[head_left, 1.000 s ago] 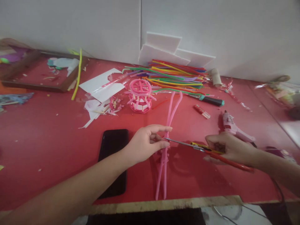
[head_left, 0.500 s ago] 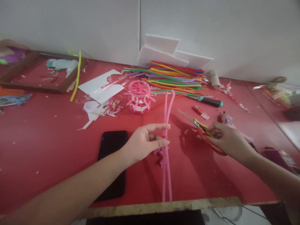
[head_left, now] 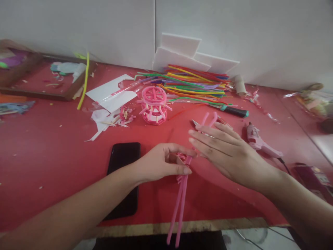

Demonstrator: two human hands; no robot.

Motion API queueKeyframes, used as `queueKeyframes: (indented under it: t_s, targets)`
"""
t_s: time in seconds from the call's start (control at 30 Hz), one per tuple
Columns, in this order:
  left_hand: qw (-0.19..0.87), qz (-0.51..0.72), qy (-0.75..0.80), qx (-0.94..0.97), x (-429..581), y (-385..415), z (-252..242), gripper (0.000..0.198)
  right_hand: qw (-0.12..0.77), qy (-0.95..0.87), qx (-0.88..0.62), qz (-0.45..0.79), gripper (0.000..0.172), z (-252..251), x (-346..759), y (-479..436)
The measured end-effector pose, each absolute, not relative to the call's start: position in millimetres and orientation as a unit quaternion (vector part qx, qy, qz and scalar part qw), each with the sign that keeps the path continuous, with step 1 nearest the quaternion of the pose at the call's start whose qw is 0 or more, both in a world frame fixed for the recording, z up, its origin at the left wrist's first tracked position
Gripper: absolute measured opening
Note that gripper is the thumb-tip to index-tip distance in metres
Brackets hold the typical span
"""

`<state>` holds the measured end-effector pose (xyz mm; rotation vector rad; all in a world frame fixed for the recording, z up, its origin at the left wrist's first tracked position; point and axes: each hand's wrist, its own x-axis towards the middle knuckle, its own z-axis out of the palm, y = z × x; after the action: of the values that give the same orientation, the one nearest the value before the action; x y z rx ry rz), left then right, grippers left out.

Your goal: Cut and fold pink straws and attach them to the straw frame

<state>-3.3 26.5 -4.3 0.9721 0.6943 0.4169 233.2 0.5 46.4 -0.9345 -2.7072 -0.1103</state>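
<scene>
The right hand point(head_left: 229, 152) conceals the middle of the long, fuzzy pink craft stems point(head_left: 182, 205) and most of the pointed metal scissors point(head_left: 194, 122) (blade tip exposed); its thumb is hidden. The left hand point(head_left: 162, 161) covers the pinched stem section. The left forearm point(head_left: 88, 205) obscures part of the black rectangular smartphone point(head_left: 123, 158). The left picture edge truncates the brown rectangular wooden tray point(head_left: 36, 93), whose contents point(head_left: 68, 68) are blurred.

held pipe cleaners point(head_left: 181, 208): pink | openwork frame point(head_left: 154, 103): pink, white | tabletop point(head_left: 78, 163): red | phone point(head_left: 125, 156): black | glue gun point(head_left: 256, 139): pale pink
</scene>
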Motion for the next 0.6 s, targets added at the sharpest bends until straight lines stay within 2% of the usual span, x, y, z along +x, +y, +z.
queueKeyframes:
  t_s: [0.17,0.4,0.6]
  targets:
    - [0.824,0.234,0.303,0.419,-2,26,-7,0.036,0.164,-0.922,-0.341,0.081,0.034,30,230,19]
    - [0.819,0.355,0.329,0.307,0,34,-6,0.048,0.309,-0.843,-0.425,0.116,0.023,23,228,18]
    - [0.755,0.475,0.355,0.280,-1,37,-7,0.047,0.357,-0.756,-0.402,0.373,0.016,18,209,-3]
